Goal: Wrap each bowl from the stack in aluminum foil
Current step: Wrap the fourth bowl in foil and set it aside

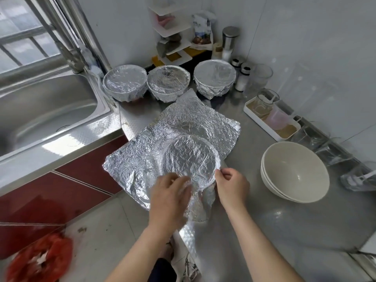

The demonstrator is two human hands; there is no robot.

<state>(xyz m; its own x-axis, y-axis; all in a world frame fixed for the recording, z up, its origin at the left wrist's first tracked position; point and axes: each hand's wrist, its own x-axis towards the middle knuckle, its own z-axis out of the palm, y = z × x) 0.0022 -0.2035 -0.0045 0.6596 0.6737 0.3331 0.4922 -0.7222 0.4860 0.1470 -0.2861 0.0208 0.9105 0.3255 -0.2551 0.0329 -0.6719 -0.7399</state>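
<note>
Bowl in hand (191, 163): centre of view at the near edge of the desk (254, 220), under the foil sheet (183, 123), whose loose corners spread toward 10 and 1 o'clock.
Left hand (171, 192): at the bowl's 7 o'clock, fingers bent over the foil at the rim. It is blurred, so I cannot tell the grip.
Right hand (232, 186): at 4 o'clock, thumb and fingers pinching the foil edge, probably to pull it taut before tucking.
Wrapped bowls (168, 82): three in a row at 12 o'clock, set back out of the way.
Stack of bowls (295, 171): bare, at 3 o'clock, within easy reach.
</note>
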